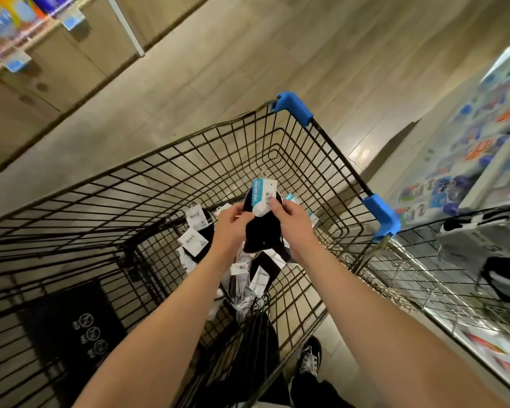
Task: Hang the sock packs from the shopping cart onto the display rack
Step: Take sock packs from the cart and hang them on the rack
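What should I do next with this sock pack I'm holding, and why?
Probably lift the black sock pack clear of the cart: your left hand and right hand both grip it near its label, above the other packs lying inside.

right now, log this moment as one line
phase: picking | left hand: holds black sock pack with white-and-teal card label | right hand: pinches same pack | black wire shopping cart: other sock packs inside

One shopping cart, two blue corner guards, one held sock pack, others uncountable.
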{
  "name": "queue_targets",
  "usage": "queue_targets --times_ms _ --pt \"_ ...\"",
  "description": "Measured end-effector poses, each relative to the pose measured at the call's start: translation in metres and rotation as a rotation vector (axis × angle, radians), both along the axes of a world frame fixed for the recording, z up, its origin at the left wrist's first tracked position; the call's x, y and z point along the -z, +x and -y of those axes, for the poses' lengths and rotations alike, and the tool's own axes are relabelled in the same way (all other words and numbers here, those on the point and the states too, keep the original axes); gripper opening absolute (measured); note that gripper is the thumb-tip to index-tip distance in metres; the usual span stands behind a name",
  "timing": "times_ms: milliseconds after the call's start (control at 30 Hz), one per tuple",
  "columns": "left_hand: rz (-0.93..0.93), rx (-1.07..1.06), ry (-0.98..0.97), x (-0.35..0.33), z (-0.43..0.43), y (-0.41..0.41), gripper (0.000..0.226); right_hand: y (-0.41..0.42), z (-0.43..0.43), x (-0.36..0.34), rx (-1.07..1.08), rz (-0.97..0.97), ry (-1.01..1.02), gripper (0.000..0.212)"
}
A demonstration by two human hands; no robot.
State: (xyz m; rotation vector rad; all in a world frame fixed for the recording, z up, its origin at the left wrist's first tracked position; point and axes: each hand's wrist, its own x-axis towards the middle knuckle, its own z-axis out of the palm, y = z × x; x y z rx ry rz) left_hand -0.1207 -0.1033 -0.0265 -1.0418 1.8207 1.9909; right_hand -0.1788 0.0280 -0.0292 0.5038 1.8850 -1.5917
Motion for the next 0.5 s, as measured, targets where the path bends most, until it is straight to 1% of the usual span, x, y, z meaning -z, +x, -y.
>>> queue_targets --times_ms 67,133,200,233,300,433,467,500 --pt "-0.004 -0.016 0.006 0.002 0.002 0.001 0.016 0.002 0.007 0.001 0.034 0.068 -0.050 0.034" --pt "0.017 -0.020 -0.004 0.008 0.004 -0.002 0.023 0.004 0.015 0.007 0.058 0.110 -0.060 0.039" --pt "0.032 -0.011 -0.053 0.015 0.006 -0.005 0.025 0.003 0.019 0.018 0.072 0.152 -0.077 0.032" --pt "0.039 -0.014 -0.080 0.021 0.007 -0.007 0.021 0.002 0.020 0.023 0.081 0.169 -0.080 0.029" --pt "0.064 -0.040 -0.109 0.034 0.009 -0.012 0.015 -0.004 0.018 0.038 0.165 0.202 -0.076 0.026" --pt "0.127 -0.028 -0.158 0.072 0.011 -0.028 0.014 -0.025 0.013 0.089 0.330 0.296 0.063 0.012" --pt "0.129 -0.011 -0.173 0.081 0.010 -0.033 0.009 -0.030 0.013 0.105 0.348 0.308 0.085 0.016" --pt "0.134 -0.003 -0.175 0.090 0.009 -0.039 0.006 -0.035 0.014 0.120 0.360 0.321 0.106 0.027"
